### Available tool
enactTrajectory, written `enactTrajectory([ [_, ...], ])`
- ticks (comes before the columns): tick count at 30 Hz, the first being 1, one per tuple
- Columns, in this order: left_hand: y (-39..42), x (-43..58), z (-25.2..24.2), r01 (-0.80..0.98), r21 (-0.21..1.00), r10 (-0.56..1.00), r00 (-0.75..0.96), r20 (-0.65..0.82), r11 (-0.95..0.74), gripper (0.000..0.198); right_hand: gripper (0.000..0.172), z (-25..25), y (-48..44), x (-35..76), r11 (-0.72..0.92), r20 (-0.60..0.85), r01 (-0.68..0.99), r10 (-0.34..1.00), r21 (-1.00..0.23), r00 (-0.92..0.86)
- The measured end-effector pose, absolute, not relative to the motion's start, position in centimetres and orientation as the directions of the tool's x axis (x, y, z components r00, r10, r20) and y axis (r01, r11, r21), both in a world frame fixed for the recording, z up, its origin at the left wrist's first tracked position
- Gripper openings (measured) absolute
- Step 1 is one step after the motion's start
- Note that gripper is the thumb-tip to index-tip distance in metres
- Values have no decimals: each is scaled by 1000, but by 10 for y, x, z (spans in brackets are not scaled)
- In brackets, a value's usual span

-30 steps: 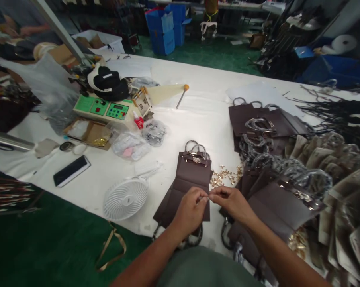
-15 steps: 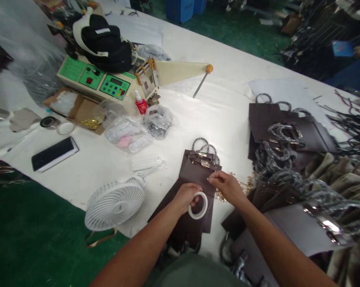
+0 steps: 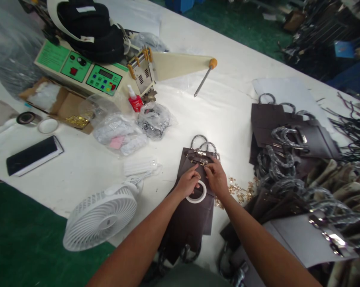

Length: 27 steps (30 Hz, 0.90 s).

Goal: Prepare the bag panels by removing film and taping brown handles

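Observation:
A dark brown bag (image 3: 190,223) lies on the white table, its wrapped handles pointing away from me. My left hand (image 3: 188,182) rests over the bag with its fingers curled round a roll of white tape (image 3: 202,197). Beside it on the right, my right hand (image 3: 216,175) has its fingertips at the bag's metal clasp (image 3: 202,162). Whether the right fingers pinch a small piece is too small to make out. Small gold metal parts (image 3: 241,191) are scattered to the right of my right hand.
A white fan (image 3: 104,217) and a phone (image 3: 33,155) are at the left. Behind them are plastic bags (image 3: 118,133), a machine with green panels (image 3: 75,69) and a screwdriver (image 3: 204,81). More brown bags (image 3: 265,119) are piled at the right.
My right hand has moved forward and left onto the clasp. My left hand has shifted slightly forward with the tape roll. The camera view has shifted a little.

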State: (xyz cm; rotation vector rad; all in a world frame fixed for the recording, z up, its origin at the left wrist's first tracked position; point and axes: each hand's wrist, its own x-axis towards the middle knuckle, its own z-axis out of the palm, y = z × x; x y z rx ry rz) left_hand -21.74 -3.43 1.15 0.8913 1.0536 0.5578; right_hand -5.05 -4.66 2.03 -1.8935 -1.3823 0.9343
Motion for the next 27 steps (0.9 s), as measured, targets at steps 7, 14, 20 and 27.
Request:
enactTrajectory([
  [7, -26, -209, 11, 50, 859, 773, 413, -482, 509, 17, 24, 13, -20, -45, -239, -148, 604, 969, -761, 197],
  [14, -23, -206, 10, 34, 845, 773, 386, -504, 534, 17, 23, 10, -13, -44, -122, -14, 689, 987, -714, 161],
  [20, -11, -208, 4, -71, 840, 795, 374, -477, 538, 18, 34, 1, -18, -47, -374, -177, 529, 906, -762, 385],
  [27, -16, -211, -2, -133, 812, 795, 343, -500, 568, 19, 23, -1, -20, -50, -124, 80, 742, 969, -659, 232],
])
